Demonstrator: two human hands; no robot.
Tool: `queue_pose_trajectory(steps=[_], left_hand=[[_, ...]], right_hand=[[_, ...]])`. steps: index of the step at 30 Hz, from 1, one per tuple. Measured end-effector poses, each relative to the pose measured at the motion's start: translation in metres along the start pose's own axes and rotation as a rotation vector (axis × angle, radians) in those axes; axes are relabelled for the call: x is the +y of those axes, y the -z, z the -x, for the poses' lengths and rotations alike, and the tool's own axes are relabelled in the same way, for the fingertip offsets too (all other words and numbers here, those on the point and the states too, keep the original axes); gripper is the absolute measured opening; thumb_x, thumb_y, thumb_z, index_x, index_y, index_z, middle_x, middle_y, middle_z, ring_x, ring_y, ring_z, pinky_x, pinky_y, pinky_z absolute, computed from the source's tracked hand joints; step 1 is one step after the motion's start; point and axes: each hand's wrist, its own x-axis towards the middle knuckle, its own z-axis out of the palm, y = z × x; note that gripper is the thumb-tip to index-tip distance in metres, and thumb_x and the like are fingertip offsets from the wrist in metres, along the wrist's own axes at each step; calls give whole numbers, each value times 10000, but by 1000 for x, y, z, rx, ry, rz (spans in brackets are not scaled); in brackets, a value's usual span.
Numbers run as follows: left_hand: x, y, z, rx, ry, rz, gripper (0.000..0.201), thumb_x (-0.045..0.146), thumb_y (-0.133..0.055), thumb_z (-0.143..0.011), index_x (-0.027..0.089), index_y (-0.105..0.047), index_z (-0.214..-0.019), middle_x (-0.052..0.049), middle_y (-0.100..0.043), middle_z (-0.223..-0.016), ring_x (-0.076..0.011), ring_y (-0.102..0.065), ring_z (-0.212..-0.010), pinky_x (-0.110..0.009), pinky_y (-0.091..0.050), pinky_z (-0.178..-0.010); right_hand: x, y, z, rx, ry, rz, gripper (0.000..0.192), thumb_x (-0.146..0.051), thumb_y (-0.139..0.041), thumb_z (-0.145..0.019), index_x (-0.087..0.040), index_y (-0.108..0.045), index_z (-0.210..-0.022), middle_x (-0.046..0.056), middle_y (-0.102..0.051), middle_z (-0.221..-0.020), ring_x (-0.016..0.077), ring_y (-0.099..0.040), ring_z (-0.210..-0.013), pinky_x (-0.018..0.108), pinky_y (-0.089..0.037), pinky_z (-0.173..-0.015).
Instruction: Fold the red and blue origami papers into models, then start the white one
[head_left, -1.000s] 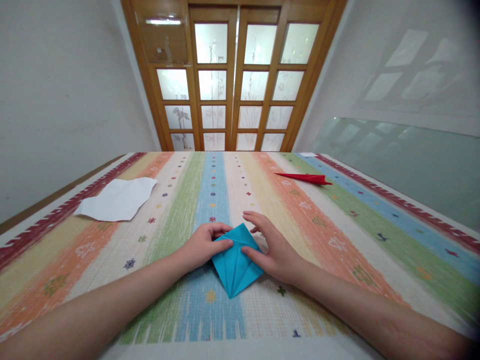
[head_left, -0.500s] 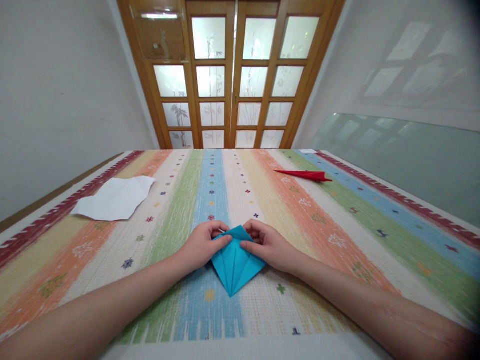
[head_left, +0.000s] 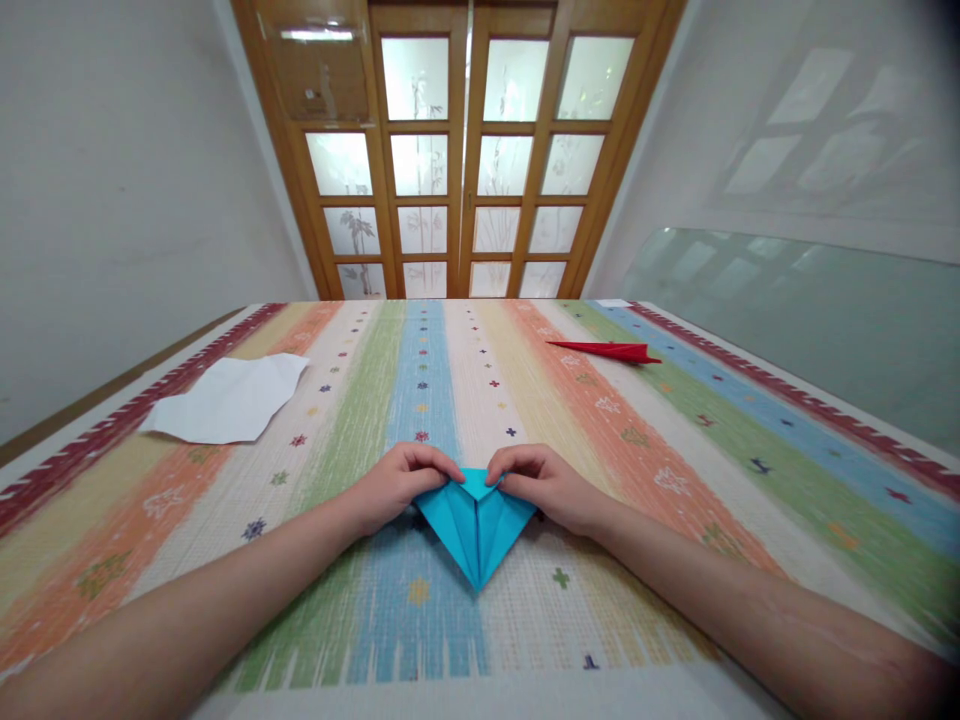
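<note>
**Blue paper fold pinched at top edge**

Blue folded paper triangle [head_left: 475, 522] lies near the desk's [head_left: 675, 440] front edge, centred. Left hand [head_left: 401, 485] and right hand [head_left: 544, 485] both grip closed on its top corners. Risk: uneven pressing skews the crease; the paper may slide on the striped cloth [head_left: 360, 400].

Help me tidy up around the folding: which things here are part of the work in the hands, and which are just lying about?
In hand:
- blue folded paper, pointed shape, on the striped woven tablecloth
- left hand and right hand, each pinching its top edge

Lying about:
- white crumpled paper sheet, far left
- red folded paper dart, far right
</note>
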Motion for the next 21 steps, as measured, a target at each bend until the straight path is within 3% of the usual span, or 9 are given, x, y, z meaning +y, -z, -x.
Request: queue_pose_trajectory(steps=[4, 10, 13, 17, 21], left_hand=[[3, -1, 2, -54, -39, 8, 177, 295, -648, -792, 163, -751, -852, -9, -629, -708, -111, -495, -618, -233, -337, -581], [-1, -8, -4, 1, -12, 31, 412, 373, -735, -782, 158, -608, -1109, -1, -659, -751, -90, -484, -562, -209, -312, -536], [-3, -10, -6, 13, -3, -28, 424, 363, -744, -763, 144, -609, -1100, 7, -645, -713, -81, -459, -529, -211, -301, -525], [-1, -12, -5, 28, -4, -69, 377, 340, -727, -760, 139, -631, -1063, 9, -635, -695, -94, -485, -540, -222, -334, -543], [2, -15, -3, 45, -2, -110, 335, 324, -712, -756, 134, -646, -1024, 15, -615, -670, -103, -485, -535, -226, -332, -529]], right_hand=[[1, -2, 0, 25, 20, 52, 115, -261, -628, -807, -194, -721, -817, 2, -616, -721, 133, -495, -623, 249, -353, -552], [-1, -6, 2, 36, 89, 188, 163, -185, -569, -809, -188, -729, -837, 25, -669, -825, 158, -558, -724, 279, -404, -650], [-5, -4, 2, -10, 89, 194, 185, -180, -567, -797, -187, -722, -897, 31, -675, -869, 168, -577, -775, 286, -419, -695], [-11, -1, 0, -21, 88, 162, 216, -282, -574, -848, -186, -679, -1010, 46, -671, -960, 192, -591, -879, 301, -435, -760], [-13, -4, -4, -6, -4, 290, 295, -417, -560, -912, -151, -686, -885, 44, -643, -816, 174, -560, -754, 283, -417, -669]])
